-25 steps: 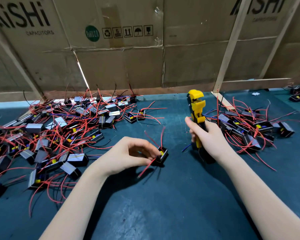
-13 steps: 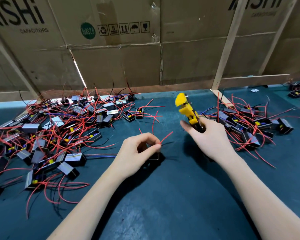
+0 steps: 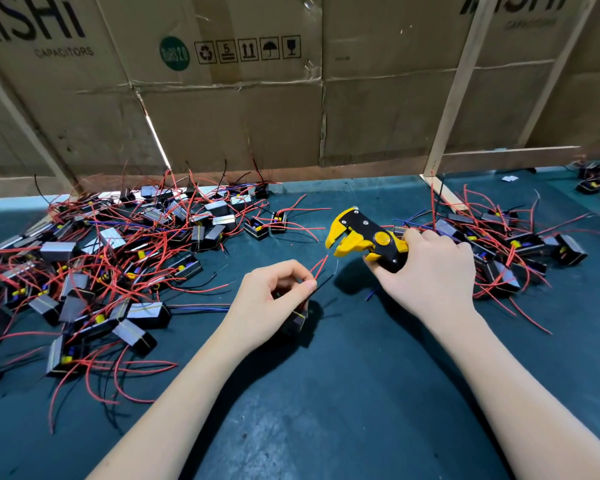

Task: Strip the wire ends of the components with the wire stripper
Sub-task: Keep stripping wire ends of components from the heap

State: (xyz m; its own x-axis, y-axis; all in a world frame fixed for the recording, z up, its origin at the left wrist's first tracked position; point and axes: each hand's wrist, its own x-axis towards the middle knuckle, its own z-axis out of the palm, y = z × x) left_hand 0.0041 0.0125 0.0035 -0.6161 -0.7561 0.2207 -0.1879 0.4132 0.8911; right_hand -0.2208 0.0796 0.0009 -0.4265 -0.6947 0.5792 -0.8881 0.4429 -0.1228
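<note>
My left hand (image 3: 271, 303) grips a small black component (image 3: 297, 322) against the teal mat and pinches its red wires (image 3: 320, 265), which stick up to the right. My right hand (image 3: 430, 271) holds a yellow and black wire stripper (image 3: 364, 239) by its handles, lying on its side with the jaws pointing left. The jaws are a short gap from the red wire tips and do not touch them. A thin black wire also runs out from my left fingers.
A big heap of black components with red wires (image 3: 111, 271) covers the mat's left side. A smaller heap (image 3: 499, 251) lies right of my right hand. Cardboard sheets (image 3: 243, 109) and wooden battens (image 3: 454, 95) wall off the back. The teal mat (image 3: 343, 393) spreads between my forearms.
The stripper has tipped from upright to lying sideways and swung its jaws toward the wires. My left hand has lifted the component's red wires between its fingers.
</note>
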